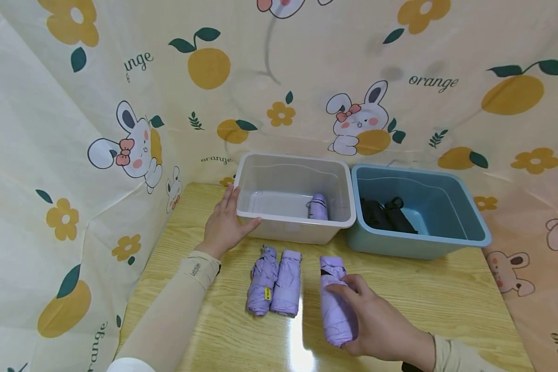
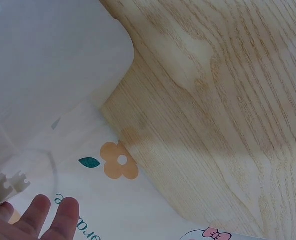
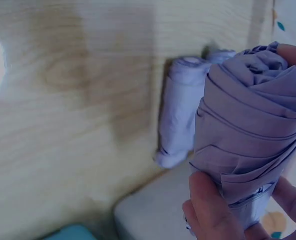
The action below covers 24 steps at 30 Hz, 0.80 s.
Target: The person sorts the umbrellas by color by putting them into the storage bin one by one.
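My right hand [image 1: 383, 323] grips a rolled lavender folding umbrella [image 1: 336, 305] with a dark strap near its far end. In the right wrist view, fingers curl round this umbrella [image 3: 247, 125], its folded fabric end toward the camera. Two more lavender umbrellas lie side by side on the table: one with a yellow tag [image 1: 262, 281] and a plainer one [image 1: 287, 284]. At the left front corner of the whitish bin [image 1: 279, 227], my left hand [image 1: 225, 222] rests with extended fingers along the side and thumb by the front rim. One lavender umbrella [image 1: 318, 207] lies inside that bin.
A teal bin [image 1: 418, 247] stands right beside the whitish bin and holds black folded umbrellas [image 1: 386, 214]. Behind both bins hangs a printed cloth [image 1: 307, 62] with rabbits and oranges, which also runs along the left side of the wooden table [image 1: 214, 330].
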{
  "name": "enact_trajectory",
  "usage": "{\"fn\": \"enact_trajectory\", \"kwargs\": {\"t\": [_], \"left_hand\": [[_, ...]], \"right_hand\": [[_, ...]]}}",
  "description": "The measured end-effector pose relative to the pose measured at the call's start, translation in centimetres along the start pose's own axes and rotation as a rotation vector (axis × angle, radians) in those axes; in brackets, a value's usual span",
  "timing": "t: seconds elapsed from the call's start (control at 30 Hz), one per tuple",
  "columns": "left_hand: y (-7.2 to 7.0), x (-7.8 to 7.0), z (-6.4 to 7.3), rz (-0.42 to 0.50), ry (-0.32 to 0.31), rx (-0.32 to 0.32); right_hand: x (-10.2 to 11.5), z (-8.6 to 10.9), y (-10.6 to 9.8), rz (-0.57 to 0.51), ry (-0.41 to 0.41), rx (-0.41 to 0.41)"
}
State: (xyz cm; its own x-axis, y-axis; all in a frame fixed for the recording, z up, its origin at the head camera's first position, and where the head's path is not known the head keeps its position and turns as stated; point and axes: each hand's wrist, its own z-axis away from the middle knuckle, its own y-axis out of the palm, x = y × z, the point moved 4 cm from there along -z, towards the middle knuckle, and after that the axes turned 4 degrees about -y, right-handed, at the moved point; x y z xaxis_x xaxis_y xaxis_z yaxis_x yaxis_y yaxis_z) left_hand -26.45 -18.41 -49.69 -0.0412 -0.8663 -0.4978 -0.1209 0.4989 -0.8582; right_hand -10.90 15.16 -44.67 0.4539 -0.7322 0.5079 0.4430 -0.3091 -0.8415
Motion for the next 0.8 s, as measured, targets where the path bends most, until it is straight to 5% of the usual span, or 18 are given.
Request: {"fn": "enact_trajectory", "kwargs": {"t": [0.43, 0.8], "left_hand": [[-0.1, 0.2, -0.1, 0.002, -0.004, -0.002], [0.0, 0.2, 0.0, 0.006, 0.018, -0.016]], "right_hand": [[2.1, 0.2, -6.4, -0.009, -0.084, -0.02], [3.4, -4.2, -12.9, 0.088, -0.169, -0.058]]}}
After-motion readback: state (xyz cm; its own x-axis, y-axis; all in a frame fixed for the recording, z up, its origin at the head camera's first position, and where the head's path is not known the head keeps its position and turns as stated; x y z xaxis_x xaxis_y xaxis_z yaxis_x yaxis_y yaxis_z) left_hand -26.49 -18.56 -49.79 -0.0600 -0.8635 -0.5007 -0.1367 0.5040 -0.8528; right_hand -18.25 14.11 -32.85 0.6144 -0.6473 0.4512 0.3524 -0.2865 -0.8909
